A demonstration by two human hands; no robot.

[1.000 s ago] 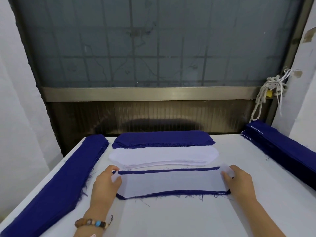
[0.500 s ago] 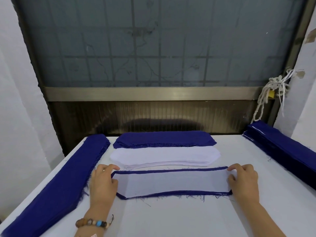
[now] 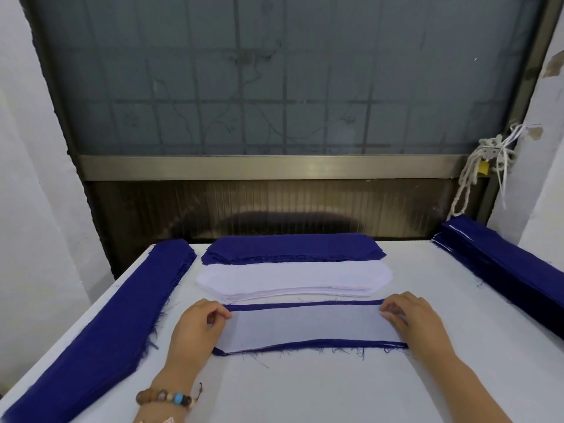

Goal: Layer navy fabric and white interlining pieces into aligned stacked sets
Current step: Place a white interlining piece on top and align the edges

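Observation:
A white interlining piece lies on a navy fabric piece near the table's front, with navy edges showing above and below it. My left hand covers the left end of this pair, fingers curled and thumb pinching it. My right hand curls its fingertips round the right end. Behind the pair sit a stack of white interlining and, further back, a stack of navy pieces.
A long navy stack runs along the white table's left edge. Another long navy stack lies along the right edge. A window frame and wall close off the back; a knotted rope hangs at the right.
The interlining went from being held at both ends to lying flat on the navy piece. Both hands' fingers have since curled in on the ends of the pair.

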